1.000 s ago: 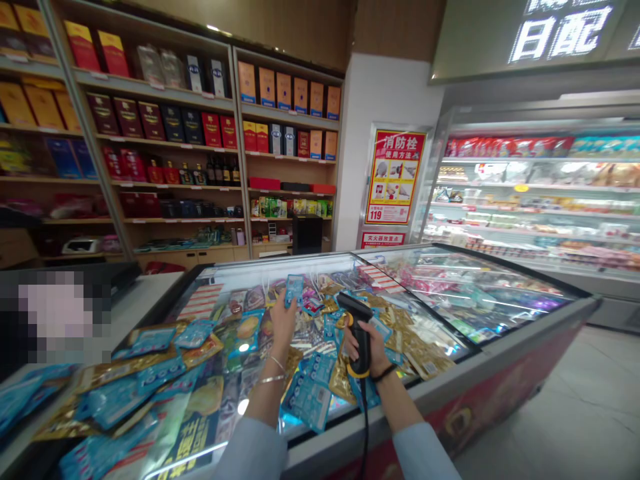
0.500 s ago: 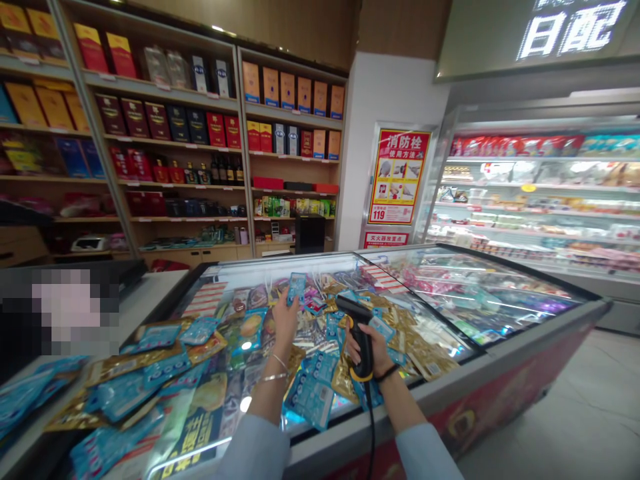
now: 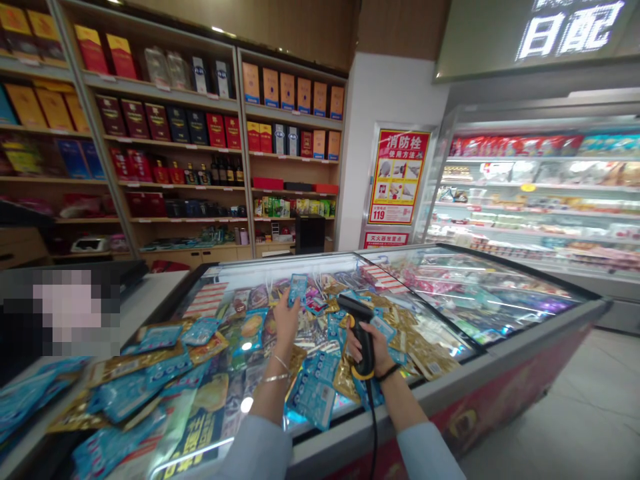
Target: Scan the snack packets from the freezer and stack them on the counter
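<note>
Between the fingers of my left hand is a small blue packet, held upright above the freezer's glass lid. My right hand grips the handle of a black and yellow barcode scanner, its head pointing left towards the packet, with a gap between them. From the handle's base a black cable runs down. Below and between my forearms lie blue packets, and gold packets spread to the right of the scanner. Another heap of blue packets and gold ones lies to the left.
The chest freezer has a raised grey rim and goods under its glass. Shelves of boxes and bottles stand behind it. A lit open fridge is at the right, beyond a tiled floor. A blurred-out patch covers the left edge.
Almost nothing differs. The packet in my left hand and the scanner in my right hand stay in nearly the same place, with a very slight shift of the view.
</note>
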The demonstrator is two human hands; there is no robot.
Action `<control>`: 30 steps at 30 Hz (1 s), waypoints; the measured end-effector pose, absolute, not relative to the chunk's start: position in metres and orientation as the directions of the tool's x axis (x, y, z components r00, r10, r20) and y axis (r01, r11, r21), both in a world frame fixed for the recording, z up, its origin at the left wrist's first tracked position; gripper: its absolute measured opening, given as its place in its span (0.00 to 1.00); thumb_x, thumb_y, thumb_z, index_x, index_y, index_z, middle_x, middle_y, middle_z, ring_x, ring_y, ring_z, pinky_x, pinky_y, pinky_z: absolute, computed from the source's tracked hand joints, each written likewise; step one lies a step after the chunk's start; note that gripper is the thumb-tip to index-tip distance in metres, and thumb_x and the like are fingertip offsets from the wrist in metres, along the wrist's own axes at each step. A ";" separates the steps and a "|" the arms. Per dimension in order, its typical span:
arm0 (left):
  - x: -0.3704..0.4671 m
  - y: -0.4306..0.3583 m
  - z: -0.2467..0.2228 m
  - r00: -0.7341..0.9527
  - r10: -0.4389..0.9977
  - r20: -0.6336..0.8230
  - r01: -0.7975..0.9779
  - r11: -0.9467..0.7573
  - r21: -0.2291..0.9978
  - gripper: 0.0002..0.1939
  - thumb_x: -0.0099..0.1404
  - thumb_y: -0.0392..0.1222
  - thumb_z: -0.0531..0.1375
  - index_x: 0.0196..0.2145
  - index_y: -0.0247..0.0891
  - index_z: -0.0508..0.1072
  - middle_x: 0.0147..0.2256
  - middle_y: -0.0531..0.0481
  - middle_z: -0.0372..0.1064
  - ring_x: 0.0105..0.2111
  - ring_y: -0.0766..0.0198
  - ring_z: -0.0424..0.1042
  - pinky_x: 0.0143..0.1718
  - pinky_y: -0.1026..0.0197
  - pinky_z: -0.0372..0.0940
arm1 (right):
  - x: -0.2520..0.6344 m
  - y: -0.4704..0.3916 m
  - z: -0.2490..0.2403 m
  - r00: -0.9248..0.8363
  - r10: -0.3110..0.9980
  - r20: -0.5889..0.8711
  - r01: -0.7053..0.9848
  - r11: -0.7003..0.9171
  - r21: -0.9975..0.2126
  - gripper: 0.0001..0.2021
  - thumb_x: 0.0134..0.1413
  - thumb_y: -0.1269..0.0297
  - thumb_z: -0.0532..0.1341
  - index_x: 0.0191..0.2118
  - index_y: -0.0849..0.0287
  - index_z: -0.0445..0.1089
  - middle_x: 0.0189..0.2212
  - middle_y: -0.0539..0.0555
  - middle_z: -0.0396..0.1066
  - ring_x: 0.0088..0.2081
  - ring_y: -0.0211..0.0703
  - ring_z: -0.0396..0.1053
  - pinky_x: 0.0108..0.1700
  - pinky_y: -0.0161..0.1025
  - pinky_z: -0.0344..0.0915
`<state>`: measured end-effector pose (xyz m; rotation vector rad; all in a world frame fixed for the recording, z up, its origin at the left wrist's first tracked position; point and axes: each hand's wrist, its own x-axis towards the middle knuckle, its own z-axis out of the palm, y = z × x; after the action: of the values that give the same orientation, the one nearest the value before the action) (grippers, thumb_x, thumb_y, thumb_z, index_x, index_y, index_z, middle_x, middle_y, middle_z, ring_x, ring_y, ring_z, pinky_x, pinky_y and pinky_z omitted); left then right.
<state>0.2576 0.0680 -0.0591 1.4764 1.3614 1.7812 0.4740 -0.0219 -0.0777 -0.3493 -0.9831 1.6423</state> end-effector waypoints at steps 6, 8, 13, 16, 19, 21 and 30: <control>0.258 0.068 -0.059 -0.354 0.817 0.455 0.204 -0.408 0.890 0.23 0.59 0.40 0.60 0.52 0.33 0.76 0.45 0.39 0.79 0.46 0.48 0.77 0.54 0.46 0.68 | 0.473 -0.019 -0.080 -0.341 0.895 0.288 -0.663 -0.011 -0.749 0.16 0.51 0.51 0.67 0.35 0.59 0.70 0.15 0.43 0.61 0.11 0.33 0.54 0.13 0.32 0.52; 0.262 0.069 -0.061 -0.371 0.804 0.465 0.181 -0.429 0.885 0.22 0.59 0.40 0.61 0.51 0.35 0.77 0.46 0.40 0.79 0.46 0.48 0.77 0.53 0.45 0.69 | 0.474 -0.014 -0.087 -0.327 0.894 0.305 -0.692 -0.006 -0.722 0.16 0.52 0.50 0.66 0.37 0.59 0.71 0.15 0.43 0.60 0.11 0.33 0.53 0.13 0.31 0.52; 0.267 0.063 -0.063 -0.377 0.791 0.482 0.118 -0.475 0.872 0.20 0.59 0.41 0.61 0.49 0.37 0.79 0.46 0.40 0.79 0.46 0.48 0.77 0.51 0.46 0.71 | 0.476 0.002 -0.098 -0.322 0.879 0.353 -0.712 0.021 -0.702 0.17 0.52 0.49 0.66 0.36 0.58 0.70 0.15 0.42 0.57 0.11 0.31 0.51 0.13 0.30 0.50; 0.261 0.048 -0.058 -0.412 0.782 0.468 0.148 -0.449 0.881 0.21 0.57 0.41 0.62 0.48 0.36 0.79 0.46 0.40 0.79 0.47 0.47 0.77 0.53 0.45 0.69 | 0.476 0.002 -0.095 -0.302 0.880 0.367 -0.723 0.040 -0.689 0.16 0.53 0.50 0.66 0.35 0.58 0.69 0.15 0.42 0.57 0.11 0.31 0.50 0.14 0.30 0.51; 0.246 0.032 -0.047 -0.444 0.760 0.474 0.140 -0.464 0.875 0.23 0.57 0.43 0.63 0.50 0.35 0.78 0.46 0.40 0.79 0.47 0.48 0.77 0.52 0.47 0.70 | 0.476 -0.003 -0.084 -0.294 0.883 0.365 -0.712 0.052 -0.700 0.14 0.54 0.51 0.65 0.35 0.57 0.69 0.16 0.42 0.58 0.12 0.31 0.51 0.14 0.30 0.52; 0.233 0.021 -0.036 -0.453 0.742 0.495 0.137 -0.490 0.861 0.23 0.57 0.44 0.63 0.50 0.34 0.78 0.46 0.40 0.79 0.45 0.49 0.77 0.50 0.49 0.71 | 0.475 -0.010 -0.073 -0.283 0.888 0.364 -0.700 0.069 -0.711 0.13 0.55 0.52 0.65 0.36 0.57 0.69 0.17 0.43 0.58 0.12 0.31 0.52 0.15 0.31 0.54; 0.122 -0.028 0.002 -0.516 0.669 0.535 0.295 -0.447 0.844 0.20 0.58 0.40 0.63 0.49 0.35 0.78 0.44 0.43 0.79 0.47 0.53 0.76 0.53 0.51 0.69 | 0.403 -0.044 -0.028 -0.313 0.869 0.384 -0.690 0.071 -0.721 0.09 0.53 0.55 0.62 0.34 0.55 0.67 0.17 0.43 0.57 0.13 0.35 0.51 0.16 0.34 0.54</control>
<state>0.1217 -0.0283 0.0018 1.3749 1.4765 2.0498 0.4032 -0.0439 -0.0278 -0.2330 -1.0507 1.5779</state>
